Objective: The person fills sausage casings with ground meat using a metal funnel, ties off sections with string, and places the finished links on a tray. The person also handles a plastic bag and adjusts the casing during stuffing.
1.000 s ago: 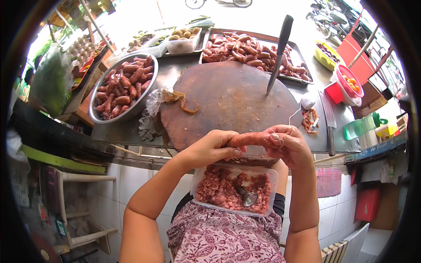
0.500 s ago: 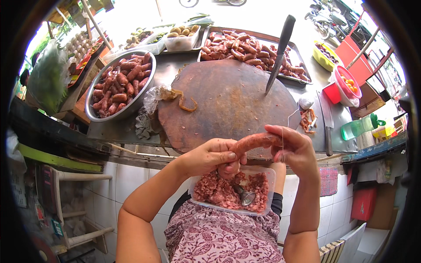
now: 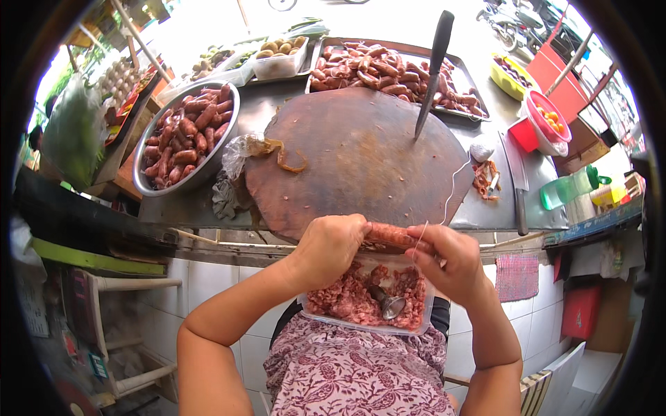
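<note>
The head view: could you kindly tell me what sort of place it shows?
Probably an open-fronted street food stall: sausages heaped on a tray, a large chopping block, and motorcycles just outside.

Tabletop [image 3: 485, 213]: grey metal
Left: round silvery metal basin [image 3: 234, 125]
Middle: rounded brown wooden board [image 3: 357, 163]
Right: dark-handled metal knife [image 3: 515, 166]

No lettering was readable; the small teal tag [image 3: 98, 365] well left of and below the grip of the left hand [image 3: 327, 251] was too indistinct.
</note>
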The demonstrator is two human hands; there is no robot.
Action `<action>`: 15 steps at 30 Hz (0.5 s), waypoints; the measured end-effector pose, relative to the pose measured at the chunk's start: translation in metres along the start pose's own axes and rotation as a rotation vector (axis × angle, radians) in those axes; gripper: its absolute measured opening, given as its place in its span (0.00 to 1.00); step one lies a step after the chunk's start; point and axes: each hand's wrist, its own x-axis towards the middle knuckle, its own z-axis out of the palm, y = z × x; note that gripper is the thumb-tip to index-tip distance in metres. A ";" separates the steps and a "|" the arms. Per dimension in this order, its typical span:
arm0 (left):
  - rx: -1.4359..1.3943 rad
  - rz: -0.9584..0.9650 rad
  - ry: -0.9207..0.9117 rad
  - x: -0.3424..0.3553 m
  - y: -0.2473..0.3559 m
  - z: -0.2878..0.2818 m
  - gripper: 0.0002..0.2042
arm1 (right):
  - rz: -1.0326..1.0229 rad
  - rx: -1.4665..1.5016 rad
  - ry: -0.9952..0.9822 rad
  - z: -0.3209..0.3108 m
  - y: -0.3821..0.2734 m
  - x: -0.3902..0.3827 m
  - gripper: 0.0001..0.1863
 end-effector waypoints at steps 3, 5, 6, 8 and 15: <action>0.146 0.228 0.009 -0.001 0.016 -0.006 0.09 | 0.817 0.664 -0.066 -0.001 0.023 0.001 0.09; 0.054 0.298 -0.095 0.001 0.024 -0.010 0.08 | 0.775 0.987 -0.003 0.010 0.037 0.001 0.11; -0.025 0.313 -0.171 0.002 0.028 -0.012 0.08 | 0.782 1.153 0.023 0.019 0.043 0.001 0.11; -0.131 0.289 -0.279 0.005 0.030 -0.015 0.07 | 0.759 1.390 0.015 0.032 0.051 0.001 0.10; -0.135 0.065 -0.216 0.003 0.018 -0.003 0.06 | 0.667 1.352 -0.014 0.050 0.036 0.006 0.30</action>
